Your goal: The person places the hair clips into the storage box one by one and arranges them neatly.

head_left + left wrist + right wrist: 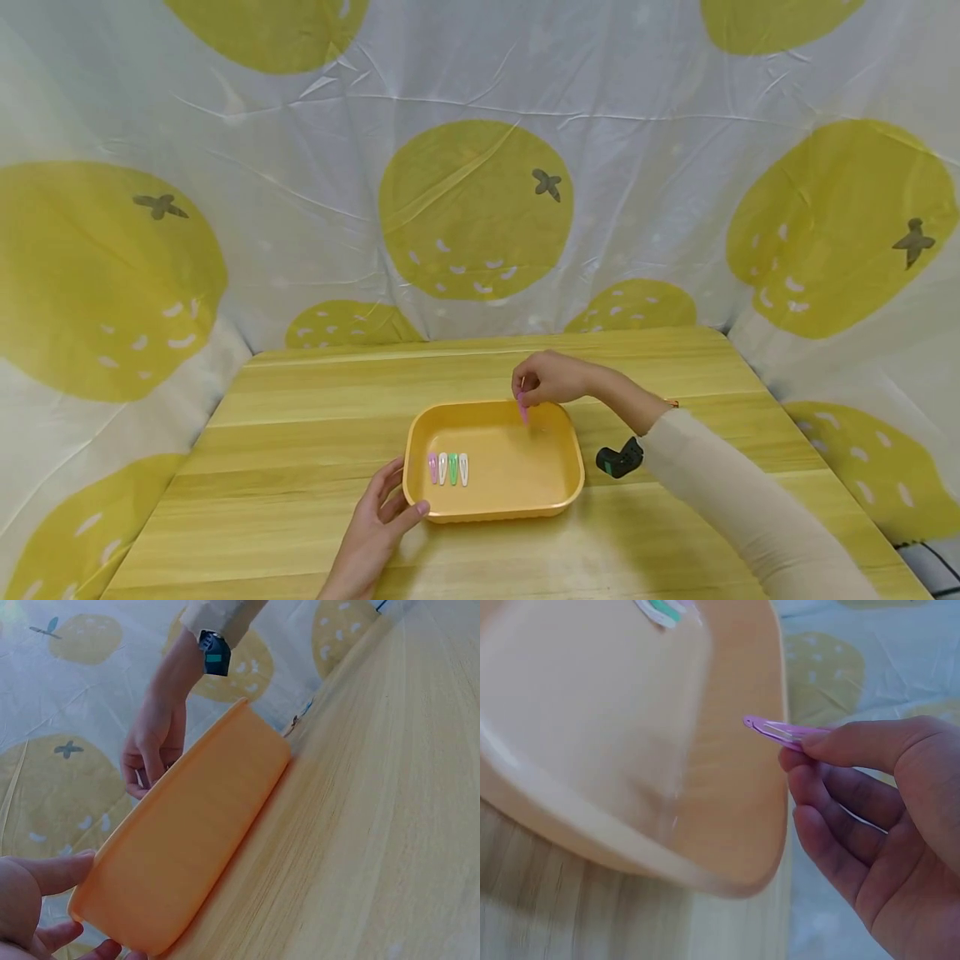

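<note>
A pink snap hair clip (776, 731) is pinched between the thumb and forefinger of my right hand (551, 379). In the head view this hand is over the back right part of a yellow-orange tray (495, 511), with the clip pointing down inside the rim. My left hand (382, 508) grips the tray's front left corner, its thumb at the front rim and its fingers along the left side. Several snap clips lie in a row on the tray's left floor: a pink clip (432, 468), a green clip (453, 469) and two white ones.
The tray stands on a wood-grain table (300, 467). Under the right wrist shows a black device (619, 458) with a green mark. A small orange item (671, 403) shows behind the right forearm. A white cloth (637, 183) with yellow fruit prints hangs around the table.
</note>
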`<action>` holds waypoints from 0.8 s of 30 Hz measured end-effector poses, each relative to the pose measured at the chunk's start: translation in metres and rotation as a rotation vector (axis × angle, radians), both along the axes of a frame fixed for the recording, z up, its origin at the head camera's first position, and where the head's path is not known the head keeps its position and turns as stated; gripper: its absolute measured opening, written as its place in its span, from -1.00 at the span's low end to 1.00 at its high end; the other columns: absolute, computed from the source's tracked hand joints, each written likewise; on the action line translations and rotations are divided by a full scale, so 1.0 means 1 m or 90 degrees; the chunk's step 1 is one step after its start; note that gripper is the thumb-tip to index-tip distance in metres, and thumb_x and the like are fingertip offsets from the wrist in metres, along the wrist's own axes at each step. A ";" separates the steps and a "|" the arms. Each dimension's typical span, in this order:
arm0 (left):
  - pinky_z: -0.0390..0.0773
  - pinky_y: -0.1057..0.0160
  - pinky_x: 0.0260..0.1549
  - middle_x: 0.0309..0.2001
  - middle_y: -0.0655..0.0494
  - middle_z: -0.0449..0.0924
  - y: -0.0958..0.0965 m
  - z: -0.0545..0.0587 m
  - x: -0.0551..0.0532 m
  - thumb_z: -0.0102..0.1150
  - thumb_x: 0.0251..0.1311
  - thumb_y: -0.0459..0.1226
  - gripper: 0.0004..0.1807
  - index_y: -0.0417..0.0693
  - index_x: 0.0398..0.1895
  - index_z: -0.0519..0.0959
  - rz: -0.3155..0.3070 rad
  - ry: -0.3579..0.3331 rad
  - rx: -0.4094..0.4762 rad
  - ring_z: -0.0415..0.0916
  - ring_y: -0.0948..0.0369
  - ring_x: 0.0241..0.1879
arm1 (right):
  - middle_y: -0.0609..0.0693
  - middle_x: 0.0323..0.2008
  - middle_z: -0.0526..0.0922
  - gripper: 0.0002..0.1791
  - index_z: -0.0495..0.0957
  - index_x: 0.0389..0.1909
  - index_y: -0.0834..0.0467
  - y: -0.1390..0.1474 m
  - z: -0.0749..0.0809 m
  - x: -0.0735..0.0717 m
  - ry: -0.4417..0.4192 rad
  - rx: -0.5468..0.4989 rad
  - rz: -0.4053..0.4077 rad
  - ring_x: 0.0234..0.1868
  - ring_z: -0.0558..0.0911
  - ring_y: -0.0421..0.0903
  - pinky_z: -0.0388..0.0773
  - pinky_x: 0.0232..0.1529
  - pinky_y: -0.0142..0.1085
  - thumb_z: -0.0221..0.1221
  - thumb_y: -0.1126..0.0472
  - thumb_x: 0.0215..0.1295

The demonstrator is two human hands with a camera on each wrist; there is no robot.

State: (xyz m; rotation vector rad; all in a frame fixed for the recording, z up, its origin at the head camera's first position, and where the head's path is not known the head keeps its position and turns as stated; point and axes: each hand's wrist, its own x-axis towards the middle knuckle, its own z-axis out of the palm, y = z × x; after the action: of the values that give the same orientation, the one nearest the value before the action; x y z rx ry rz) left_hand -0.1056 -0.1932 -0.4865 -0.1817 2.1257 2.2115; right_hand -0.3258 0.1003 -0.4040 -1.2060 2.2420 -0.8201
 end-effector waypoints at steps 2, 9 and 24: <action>0.55 0.04 0.19 0.48 -0.26 0.22 0.000 0.000 0.000 0.43 0.26 -0.35 -0.12 -0.17 0.56 0.15 0.001 0.001 -0.002 0.30 -0.23 0.40 | 0.01 -0.42 0.79 -0.92 0.64 -0.27 0.20 -0.006 0.000 0.001 -0.003 0.000 0.006 -0.39 0.67 0.09 0.52 -0.34 -0.34 0.22 0.39 0.45; 0.53 0.01 0.21 0.49 -0.26 0.22 -0.001 -0.001 -0.001 0.42 0.27 -0.35 -0.13 -0.16 0.56 0.15 0.003 -0.001 -0.005 0.29 -0.23 0.40 | 0.10 -0.39 0.79 -0.92 0.64 -0.27 0.22 -0.024 -0.002 0.004 -0.026 -0.001 0.041 -0.30 0.68 0.22 0.49 -0.36 -0.36 0.21 0.41 0.44; 0.53 0.02 0.21 0.49 -0.25 0.21 -0.001 -0.001 -0.001 0.42 0.28 -0.35 -0.13 -0.15 0.56 0.15 -0.003 0.002 0.006 0.29 -0.22 0.41 | 0.11 -0.35 0.78 -0.88 0.67 -0.34 0.13 -0.054 -0.012 0.013 0.000 0.037 0.083 -0.31 0.71 0.04 0.53 -0.34 -0.40 0.26 0.37 0.41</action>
State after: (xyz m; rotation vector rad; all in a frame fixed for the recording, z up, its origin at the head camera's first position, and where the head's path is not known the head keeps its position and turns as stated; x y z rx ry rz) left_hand -0.1062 -0.1940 -0.4874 -0.1736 2.1147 2.2206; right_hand -0.3127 0.0459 -0.4162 -1.3093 2.1455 -0.6996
